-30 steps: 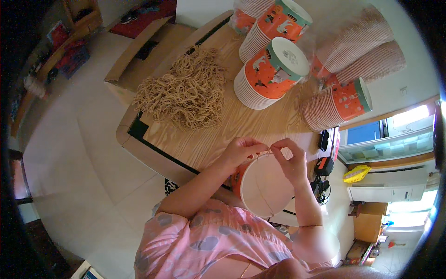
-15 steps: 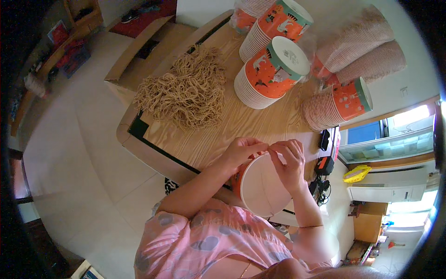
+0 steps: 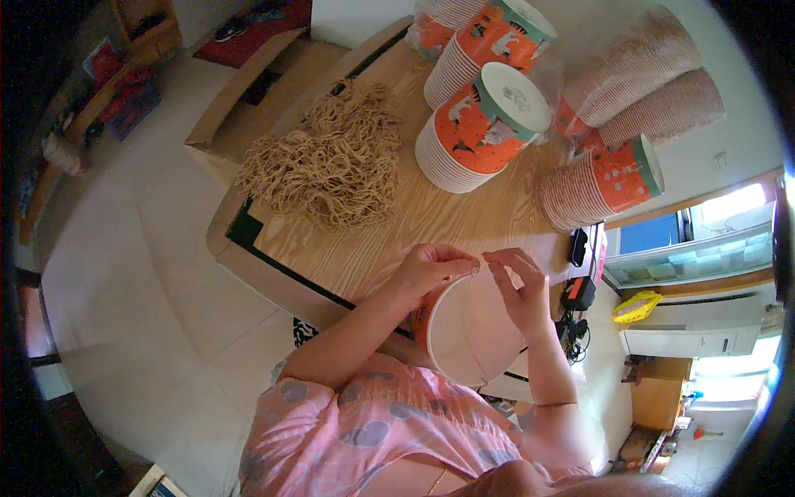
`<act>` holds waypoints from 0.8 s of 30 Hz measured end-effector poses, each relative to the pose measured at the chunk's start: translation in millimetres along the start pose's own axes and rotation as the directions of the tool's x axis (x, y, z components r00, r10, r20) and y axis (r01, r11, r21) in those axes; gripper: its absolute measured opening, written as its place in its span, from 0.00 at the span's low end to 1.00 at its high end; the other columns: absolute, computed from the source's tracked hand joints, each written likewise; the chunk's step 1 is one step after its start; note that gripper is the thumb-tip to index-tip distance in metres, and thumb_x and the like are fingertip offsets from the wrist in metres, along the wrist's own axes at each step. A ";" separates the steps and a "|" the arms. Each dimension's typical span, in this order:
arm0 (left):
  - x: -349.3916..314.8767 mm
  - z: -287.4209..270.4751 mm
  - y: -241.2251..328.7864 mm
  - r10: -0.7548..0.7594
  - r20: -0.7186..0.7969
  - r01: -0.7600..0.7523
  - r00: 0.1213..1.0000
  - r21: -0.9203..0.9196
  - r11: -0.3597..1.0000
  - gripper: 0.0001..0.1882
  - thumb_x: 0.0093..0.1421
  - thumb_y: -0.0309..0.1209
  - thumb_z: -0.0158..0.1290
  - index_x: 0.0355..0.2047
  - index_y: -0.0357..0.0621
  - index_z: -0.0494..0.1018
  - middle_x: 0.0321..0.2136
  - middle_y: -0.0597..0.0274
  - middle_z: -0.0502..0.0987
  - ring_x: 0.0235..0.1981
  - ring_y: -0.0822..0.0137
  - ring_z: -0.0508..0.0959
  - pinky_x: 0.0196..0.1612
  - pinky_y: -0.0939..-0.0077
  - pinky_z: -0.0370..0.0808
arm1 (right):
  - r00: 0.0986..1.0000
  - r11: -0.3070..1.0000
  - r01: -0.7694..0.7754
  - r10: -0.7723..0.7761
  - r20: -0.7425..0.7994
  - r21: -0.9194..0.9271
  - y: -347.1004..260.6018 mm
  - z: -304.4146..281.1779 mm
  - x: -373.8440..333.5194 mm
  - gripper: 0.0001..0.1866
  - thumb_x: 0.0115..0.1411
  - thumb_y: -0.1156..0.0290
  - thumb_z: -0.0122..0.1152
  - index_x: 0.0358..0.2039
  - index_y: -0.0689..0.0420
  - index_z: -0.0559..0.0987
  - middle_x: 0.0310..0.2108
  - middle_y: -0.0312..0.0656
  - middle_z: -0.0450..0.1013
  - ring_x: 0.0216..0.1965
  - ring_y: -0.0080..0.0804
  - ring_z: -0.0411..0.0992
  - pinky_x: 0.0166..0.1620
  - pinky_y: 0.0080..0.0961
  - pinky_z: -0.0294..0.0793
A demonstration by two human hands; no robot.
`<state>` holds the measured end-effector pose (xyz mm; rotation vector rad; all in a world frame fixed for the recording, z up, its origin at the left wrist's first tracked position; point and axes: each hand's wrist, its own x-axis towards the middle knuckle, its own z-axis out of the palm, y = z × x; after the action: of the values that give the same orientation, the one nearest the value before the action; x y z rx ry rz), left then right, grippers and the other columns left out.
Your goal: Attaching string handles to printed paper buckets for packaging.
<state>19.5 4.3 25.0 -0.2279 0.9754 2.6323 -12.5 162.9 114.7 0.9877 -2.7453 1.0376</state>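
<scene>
A paper bucket (image 3: 451, 352), white inside with an orange outer wall, is tilted in front of me at the table's near edge, its mouth facing me. A thin cord (image 3: 469, 335) runs across the mouth from the lower rim toward the upper rim. My left hand (image 3: 437, 269) is closed in a pinch on the cord at the upper rim. Just right of it, my right hand (image 3: 520, 286) is closed with thumb and fingertips near each other at the rim. Whatever lies between those fingertips is too small to make out.
A loose heap of tan cords (image 3: 331, 161) lies on the wooden table (image 3: 298, 248). Behind the bucket stand several stacks of orange-and-green paper buckets (image 3: 476, 132), some in clear plastic (image 3: 629, 74). Black chargers and cables (image 3: 578, 294) lie at the right edge.
My right hand has moved slightly right, so its fingertips are now apart from my left hand's. The bucket and left hand are nearly unchanged.
</scene>
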 end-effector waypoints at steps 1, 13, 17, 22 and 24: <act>0.1 1.0 0.6 -0.002 0.003 0.002 1.000 0.001 1.000 0.08 0.52 0.28 0.58 0.32 0.40 0.77 0.25 0.66 0.77 0.23 0.77 0.74 0.26 0.85 0.71 | 1.000 1.000 -0.002 0.002 -0.003 -0.001 0.7 -1.2 0.5 0.07 0.52 0.80 0.57 0.33 0.61 0.79 0.29 0.42 0.74 0.33 0.34 0.72 0.39 0.25 0.69; 3.4 -3.5 -5.4 0.051 0.000 -0.051 0.999 0.068 0.996 0.09 0.53 0.27 0.58 0.34 0.36 0.76 0.29 0.62 0.78 0.29 0.75 0.76 0.34 0.81 0.74 | 0.963 0.965 -0.234 0.213 0.164 0.120 5.4 1.3 6.3 0.06 0.52 0.76 0.60 0.31 0.63 0.78 0.28 0.42 0.74 0.32 0.28 0.73 0.37 0.23 0.71; 1.6 -2.1 -2.6 0.083 0.003 -0.083 0.997 0.112 0.990 0.10 0.53 0.28 0.58 0.35 0.35 0.76 0.29 0.62 0.78 0.30 0.75 0.76 0.34 0.81 0.74 | 0.961 0.966 -0.231 0.207 0.182 0.118 8.6 0.8 7.4 0.05 0.52 0.76 0.60 0.30 0.63 0.78 0.28 0.42 0.74 0.32 0.28 0.73 0.37 0.23 0.71; 2.4 -2.0 0.2 0.103 0.003 -0.101 0.995 0.208 0.973 0.11 0.52 0.29 0.59 0.35 0.35 0.76 0.30 0.61 0.78 0.30 0.75 0.76 0.34 0.82 0.74 | 0.954 0.961 -0.244 0.213 0.211 0.132 12.2 0.3 8.9 0.05 0.52 0.76 0.59 0.30 0.63 0.78 0.28 0.41 0.74 0.32 0.27 0.72 0.38 0.22 0.70; 3.8 -3.3 -0.4 0.150 0.007 -0.146 0.989 0.305 0.941 0.10 0.51 0.30 0.60 0.32 0.38 0.78 0.28 0.62 0.78 0.28 0.77 0.75 0.31 0.83 0.73 | 0.950 0.952 -0.245 0.199 0.239 0.182 12.8 0.2 10.2 0.05 0.53 0.76 0.59 0.29 0.63 0.78 0.28 0.40 0.74 0.32 0.27 0.72 0.38 0.21 0.70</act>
<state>16.2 3.4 21.3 -0.1047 1.4381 2.5642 -28.0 164.5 109.6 0.8754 -3.0345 1.3533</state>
